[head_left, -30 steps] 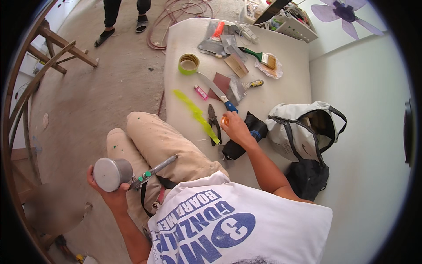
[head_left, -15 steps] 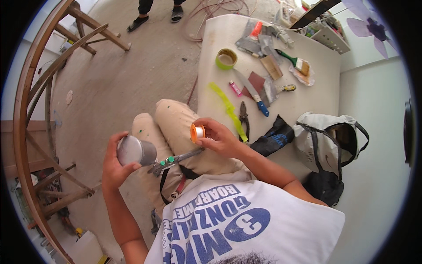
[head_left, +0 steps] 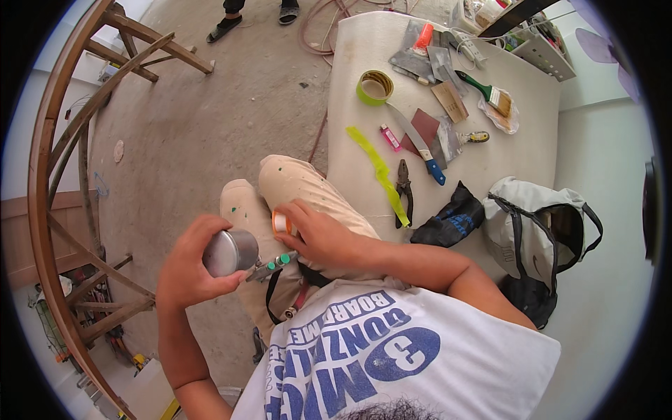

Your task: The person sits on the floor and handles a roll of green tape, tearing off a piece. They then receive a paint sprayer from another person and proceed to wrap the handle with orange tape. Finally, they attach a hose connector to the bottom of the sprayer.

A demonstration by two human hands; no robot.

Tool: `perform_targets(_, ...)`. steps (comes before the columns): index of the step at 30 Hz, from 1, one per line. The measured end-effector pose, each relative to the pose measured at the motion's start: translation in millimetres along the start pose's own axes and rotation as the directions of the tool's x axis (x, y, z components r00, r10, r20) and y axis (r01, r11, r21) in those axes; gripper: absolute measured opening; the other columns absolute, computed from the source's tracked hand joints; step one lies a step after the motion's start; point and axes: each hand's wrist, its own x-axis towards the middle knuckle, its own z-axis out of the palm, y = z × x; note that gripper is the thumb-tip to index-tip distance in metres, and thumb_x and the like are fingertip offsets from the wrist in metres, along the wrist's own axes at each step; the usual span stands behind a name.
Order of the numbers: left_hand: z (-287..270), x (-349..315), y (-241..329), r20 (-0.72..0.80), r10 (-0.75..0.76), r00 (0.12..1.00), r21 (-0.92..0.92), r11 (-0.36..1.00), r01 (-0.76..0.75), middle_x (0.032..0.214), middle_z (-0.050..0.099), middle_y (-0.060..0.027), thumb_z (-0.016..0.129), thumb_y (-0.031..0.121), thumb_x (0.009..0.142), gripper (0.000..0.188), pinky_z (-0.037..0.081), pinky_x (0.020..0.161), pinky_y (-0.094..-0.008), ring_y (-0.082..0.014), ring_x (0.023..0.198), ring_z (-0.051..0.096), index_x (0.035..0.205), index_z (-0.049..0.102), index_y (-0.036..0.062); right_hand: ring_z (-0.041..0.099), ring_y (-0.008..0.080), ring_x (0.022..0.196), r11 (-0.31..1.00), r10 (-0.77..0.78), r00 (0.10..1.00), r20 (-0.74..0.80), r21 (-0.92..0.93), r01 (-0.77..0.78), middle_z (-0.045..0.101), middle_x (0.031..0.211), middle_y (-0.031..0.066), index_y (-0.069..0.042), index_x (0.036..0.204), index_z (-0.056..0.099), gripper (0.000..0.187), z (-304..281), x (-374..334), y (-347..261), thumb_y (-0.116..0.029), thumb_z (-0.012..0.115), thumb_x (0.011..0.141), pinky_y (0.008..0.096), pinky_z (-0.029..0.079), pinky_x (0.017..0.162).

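Observation:
My left hand (head_left: 183, 269) is wrapped round a grey metal cup (head_left: 231, 252), its round end tilted toward me. Close against the cup, over my lap, is a slim metal tool with two green knobs (head_left: 278, 263), which looks like part of a spray gun. Whether the two are joined I cannot tell. Between the thumb and fingers of my right hand (head_left: 323, 234) sits a small spool of white thread seal tape (head_left: 281, 223) with an orange rim. That spool is just above the knobs and a little apart from the cup.
A pale padded surface (head_left: 350, 63) at the right bears a green tape roll (head_left: 366, 98), pliers (head_left: 404, 192), a knife (head_left: 423, 152), a paintbrush (head_left: 483, 87) and scrapers. Near me are a black pouch (head_left: 451, 215) and a grey bag (head_left: 514, 238). Wooden trestles (head_left: 45, 175) stand left; another person's feet (head_left: 224, 28) show ahead.
My right hand has moved left with the spool, closer to the cup. My left hand and the cup have come slightly inward. The whole view has shifted a little.

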Motion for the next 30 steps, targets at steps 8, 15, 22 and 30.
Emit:
perform_targets(8,8,23,1,-0.193,0.048,0.980,0.140,0.990,-0.021,0.113,0.058,-0.0140,0.081,0.021,0.066,0.060,0.050,0.086,-0.0383,-0.0305,0.100,0.060,0.120,0.059,0.0053,0.063,0.0427,0.098,0.974,-0.148,0.978,-0.148,-0.194,0.118,0.058,0.117,0.0199,-0.006,0.128,0.051,0.042,-19,36,24,-0.028,0.065,0.095,0.0488,0.053,0.080)
perform_targets(15,22,34,-1,-0.241,0.038,0.970,0.057,0.998,-0.025,0.108,0.058,-0.0132,0.078,0.018,0.065,0.058,0.048,0.087,-0.0370,-0.0291,0.098,0.059,0.118,0.058,0.0042,0.064,0.0406,0.094,0.996,0.006,0.956,-0.294,-0.079,-0.030,0.060,0.114,0.0188,-0.006,0.128,0.053,0.043,-27,28,53,-0.028,0.067,0.095,0.0465,0.053,0.080)
perform_targets(22,48,14,-4,-0.417,-0.033,0.908,0.064,0.996,0.066,0.108,0.057,-0.0144,0.077,0.021,0.069,0.056,0.047,0.088,-0.0375,-0.0302,0.098,0.057,0.119,0.057,0.0035,0.064,0.0400,0.093,0.994,-0.094,0.964,-0.249,-0.084,0.075,0.061,0.111,0.0185,-0.006,0.127,0.054,0.044,-33,50,52,-0.029,0.070,0.093,0.0450,0.053,0.081)
perform_targets(30,115,-44,-10,-0.662,-0.272,0.698,-0.036,0.942,0.333,0.115,0.055,-0.0143,0.076,0.026,0.077,0.056,0.044,0.095,-0.0391,-0.0294,0.106,0.055,0.123,0.055,0.0008,0.065,0.0377,0.094,0.976,-0.206,0.966,-0.156,-0.101,0.192,0.062,0.108,0.0173,-0.008,0.123,0.057,0.042,-6,86,47,-0.030,0.071,0.091,0.0444,0.053,0.082)
